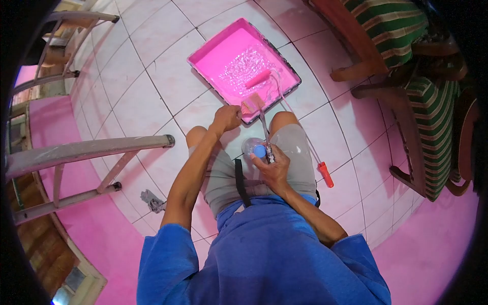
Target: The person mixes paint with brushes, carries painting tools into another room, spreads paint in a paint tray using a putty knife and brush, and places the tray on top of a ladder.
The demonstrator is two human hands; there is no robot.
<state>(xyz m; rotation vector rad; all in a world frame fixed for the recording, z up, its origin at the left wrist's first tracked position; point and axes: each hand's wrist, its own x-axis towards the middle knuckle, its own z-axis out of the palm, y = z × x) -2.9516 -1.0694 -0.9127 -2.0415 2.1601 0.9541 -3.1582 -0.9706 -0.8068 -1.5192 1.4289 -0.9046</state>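
My right hand point(275, 169) is closed around the paint-stained handle of a flat paintbrush point(257, 103), whose wide pinkish end lies over the near corner of a pink paint tray point(207, 46). A clear plastic bottle point(249, 144) with a blue cap point(260, 151) is between my knees, beside my right thumb; whether the hand also grips it I cannot tell. By the tray's near corner, my left hand point(227, 118) has its fingers closed next to the brush's wide end; what they pinch is hidden. A pink roller point(257, 78) lies in the wet pink paint.
The roller's red handle point(326, 175) rests on the tiled floor point(147, 96) at right. Chairs with green striped cushions point(429, 137) stand on the right. Metal legs point(101, 150) reach in from the left, near a crumpled grey cloth point(152, 201).
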